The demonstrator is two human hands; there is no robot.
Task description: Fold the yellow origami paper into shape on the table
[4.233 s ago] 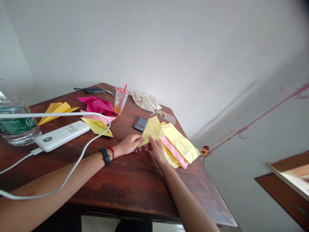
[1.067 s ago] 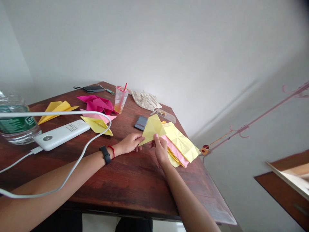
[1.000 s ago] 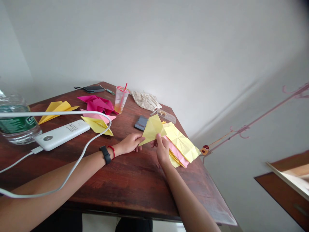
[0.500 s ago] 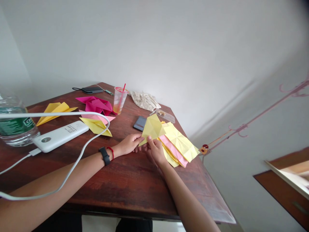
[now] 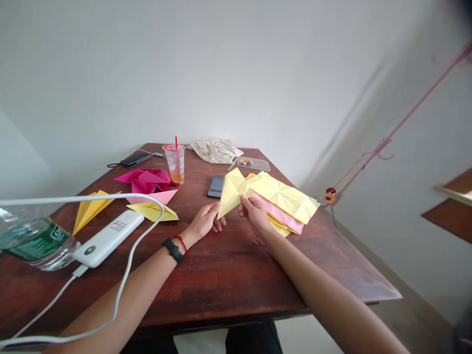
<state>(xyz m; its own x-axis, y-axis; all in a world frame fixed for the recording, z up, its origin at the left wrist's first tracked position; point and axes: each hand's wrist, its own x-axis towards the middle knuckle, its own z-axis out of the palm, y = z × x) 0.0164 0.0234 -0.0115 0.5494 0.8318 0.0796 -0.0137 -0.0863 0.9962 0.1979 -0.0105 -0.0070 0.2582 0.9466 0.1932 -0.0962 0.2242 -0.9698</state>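
Observation:
A pale yellow sheet of folded paper (image 5: 233, 191) is held up between both hands above the table. My left hand (image 5: 204, 221) pinches its lower left corner. At its lower right edge, my right hand (image 5: 255, 212) is closed on the paper with the thumb on top. Just right of it lies a stack of creased yellow and pink paper sheets (image 5: 282, 194), partly hidden by my right hand. Behind the held paper a dark phone (image 5: 215, 187) lies flat.
On the left are a magenta folded paper (image 5: 147, 180), yellow and pink folded pieces, a white power bank (image 5: 109, 239) with a cable, and a water bottle (image 5: 39, 241). Farther back stand a drink cup (image 5: 174, 164), a cloth bag (image 5: 215, 150) and a clear plastic box (image 5: 254, 163).
The view has levelled and shifted. Both hands still hold the yellow paper, and my right hand has moved slightly away from my left along its edge.

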